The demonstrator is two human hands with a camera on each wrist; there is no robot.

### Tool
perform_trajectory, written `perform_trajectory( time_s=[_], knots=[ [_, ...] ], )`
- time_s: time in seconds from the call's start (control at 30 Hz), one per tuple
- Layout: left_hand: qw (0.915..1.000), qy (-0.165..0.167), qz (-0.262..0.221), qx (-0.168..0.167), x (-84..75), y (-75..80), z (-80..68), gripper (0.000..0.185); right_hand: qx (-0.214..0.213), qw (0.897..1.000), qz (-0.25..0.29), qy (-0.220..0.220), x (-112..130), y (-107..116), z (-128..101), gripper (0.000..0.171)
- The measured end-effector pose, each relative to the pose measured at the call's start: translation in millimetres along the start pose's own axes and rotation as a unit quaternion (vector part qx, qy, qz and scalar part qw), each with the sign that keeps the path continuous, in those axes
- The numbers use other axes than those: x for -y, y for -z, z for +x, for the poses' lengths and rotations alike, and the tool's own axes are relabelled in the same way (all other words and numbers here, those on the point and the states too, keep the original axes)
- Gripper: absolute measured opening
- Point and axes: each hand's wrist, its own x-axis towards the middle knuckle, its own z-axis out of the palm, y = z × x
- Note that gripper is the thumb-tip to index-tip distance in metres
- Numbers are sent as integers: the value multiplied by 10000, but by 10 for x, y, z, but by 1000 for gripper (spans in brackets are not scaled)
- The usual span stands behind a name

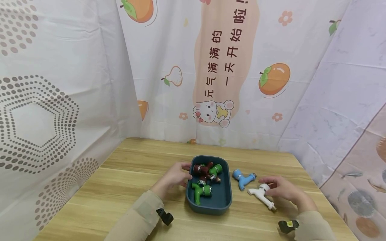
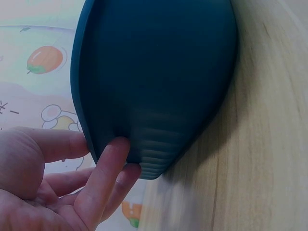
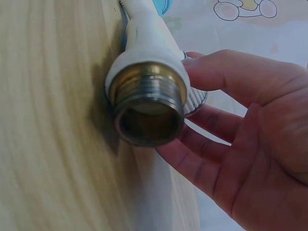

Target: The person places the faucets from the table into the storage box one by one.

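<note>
Nearest to me are two beige sleeves (image 1: 135, 214), each with a small black device (image 1: 165, 217) at the wrist. The right hand (image 1: 281, 189) holds the white tap (image 1: 261, 195) by its knob, its fingers curved narrowly about it, perhaps because this ribbed round part gives the best grip. The tap is at the right of the bin, on the table or just over it; I cannot tell which. Its body looks like smooth plastic, while the threaded end (image 3: 149, 86) is hollow, brassy metal.

The left hand (image 1: 175, 175) is loosely spread and touches the rim and outer wall of the dark teal bin (image 1: 208, 210), probably to keep it steady. This bin has rounded corners and seems of matt plastic. Inside, a green tap (image 1: 198, 191) lies in front, and behind it a dark red tap (image 1: 202, 169) and other taps are heaped, partly hiding each other. A light blue tap (image 1: 242, 179) lies between bin and white tap, on the wood-grained table (image 1: 126, 180). Farthest hangs a creased, fruit-printed curtain (image 1: 169, 40)
</note>
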Motion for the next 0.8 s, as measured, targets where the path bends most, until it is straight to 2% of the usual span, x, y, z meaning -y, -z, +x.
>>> perform_trajectory(
  time_s=[0.8],
  knots=[
    [10000, 4, 29, -26, 19, 3, 17, 61, -67, 9996, -246, 133, -26, -23, 23, 47]
  ],
)
